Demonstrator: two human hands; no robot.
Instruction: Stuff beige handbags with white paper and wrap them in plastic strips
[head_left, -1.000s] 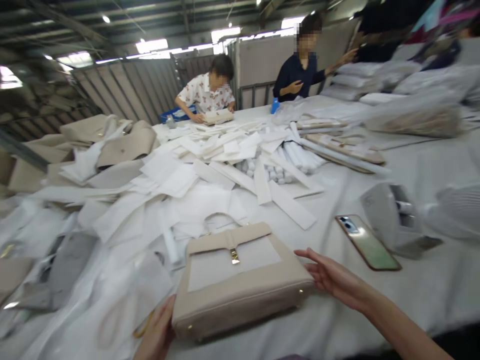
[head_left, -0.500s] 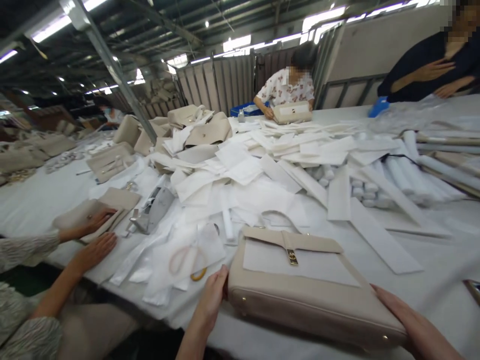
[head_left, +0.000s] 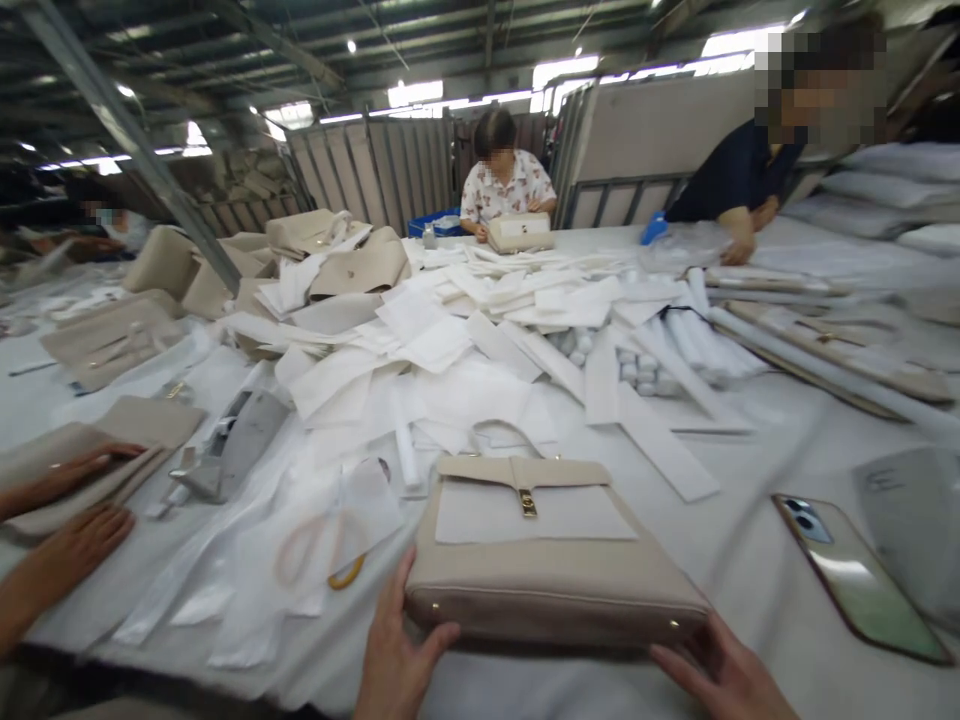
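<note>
A beige handbag lies on its back on the white-covered table, base towards me and front flap up. White sheet lies across its front below the flap, and a gold clasp sits at the middle. The handle arches at the far side. My left hand grips the bag's near left corner, thumb along the base edge. At the near right corner my right hand holds it the same way. Left of the bag, scissors with an orange handle are partly covered by thin white sheets.
A phone lies at the right beside a grey pouch. White paper pieces are heaped beyond the bag. At the left, a co-worker's hands rest on beige pieces. Two other people work across the table.
My view has turned right, bringing the phone into sight. The bag now sits squarer to me, its base tilted less. Both hands keep hold, with thumbs now showing at the base.
</note>
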